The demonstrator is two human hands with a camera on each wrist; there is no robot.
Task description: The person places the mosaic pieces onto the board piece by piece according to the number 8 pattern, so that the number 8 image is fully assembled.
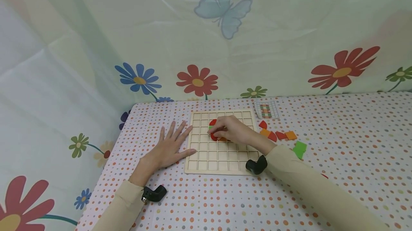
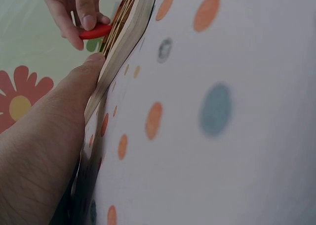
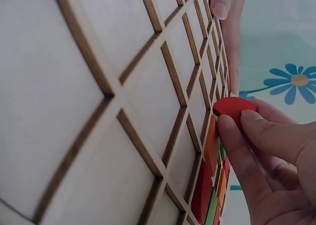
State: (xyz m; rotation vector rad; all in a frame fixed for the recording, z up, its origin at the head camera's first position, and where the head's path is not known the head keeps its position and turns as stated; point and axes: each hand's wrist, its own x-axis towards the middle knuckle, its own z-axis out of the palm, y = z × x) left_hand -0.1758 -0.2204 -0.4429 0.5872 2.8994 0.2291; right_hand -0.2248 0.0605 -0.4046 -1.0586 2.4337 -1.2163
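My right hand [image 1: 230, 129] pinches a red quarter-circle piece [image 3: 234, 106] between thumb and fingertips, just over the wooden grid board [image 1: 207, 165]. Red, orange and green pieces sit in cells beneath that hand, among them an orange piece [image 3: 211, 141], a red piece [image 3: 201, 193] and a green piece [image 3: 211, 207]; the hand partly hides them in the head view. My left hand [image 1: 170, 148] lies flat with fingers spread at the board's left side. Its thumb [image 2: 94, 62] touches the board's edge.
Right of the board lie loose pieces: a red quarter [image 1: 263, 124], an orange square [image 1: 291, 135], green pieces [image 1: 300, 148] and several others. A pattern card [image 1: 266, 110] sits near the board's upper right corner. The dotted tablecloth [image 1: 193, 206] meets a flowered curtain [image 1: 273, 45] behind.
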